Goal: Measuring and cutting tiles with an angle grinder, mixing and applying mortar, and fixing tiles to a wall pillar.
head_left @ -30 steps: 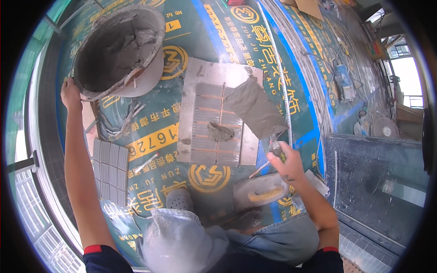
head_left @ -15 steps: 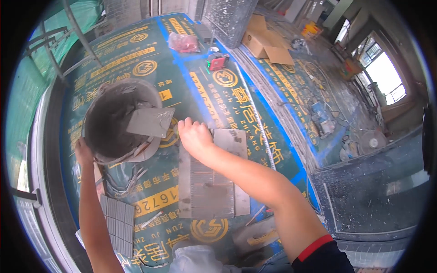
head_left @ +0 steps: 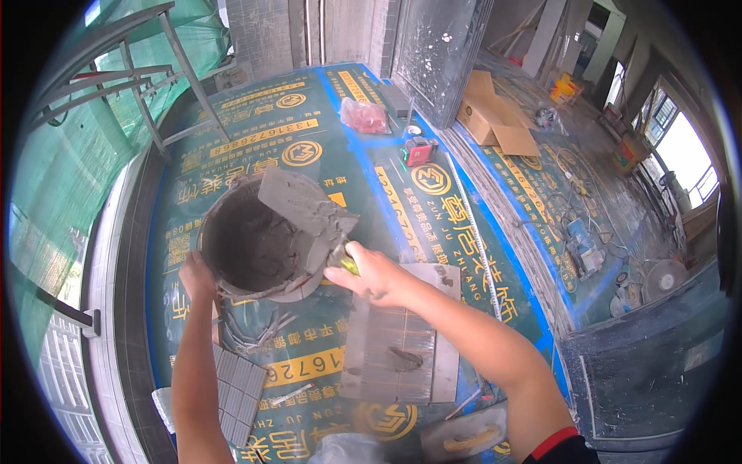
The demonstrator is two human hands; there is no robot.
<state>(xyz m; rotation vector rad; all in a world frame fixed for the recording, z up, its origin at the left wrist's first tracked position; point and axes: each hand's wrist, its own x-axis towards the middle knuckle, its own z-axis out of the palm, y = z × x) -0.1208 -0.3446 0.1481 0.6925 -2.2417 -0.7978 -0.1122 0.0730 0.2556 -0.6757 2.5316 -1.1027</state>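
My left hand (head_left: 198, 277) has its fingers closed on the near-left rim of a round bucket (head_left: 297, 291). Wet grey mortar (head_left: 280, 251) lies inside the bucket. In my right hand (head_left: 372, 274) is the yellow-green handle of a trowel (head_left: 300, 203). The trowel's flat blade is tilted over the bucket's far-right rim, with mortar clinging to its end near the handle. Below my right forearm lie grey tiles (head_left: 379, 367), with a small dab of mortar (head_left: 406, 359) on top.
Strip-patterned tiles (head_left: 239, 394) lie near my left forearm, and a flat float (head_left: 464, 437) beside my right arm. Farther off are a red laser level (head_left: 420, 151), a pink bag (head_left: 365, 117) and a cardboard box (head_left: 495, 116). Printed green sheeting (head_left: 309, 359) covers the floor.
The trowel blade has swung from the bucket's middle toward its far-right rim and tilted, now with mortar clinging to it. My left hand stays on the rim. The whole view has shifted.
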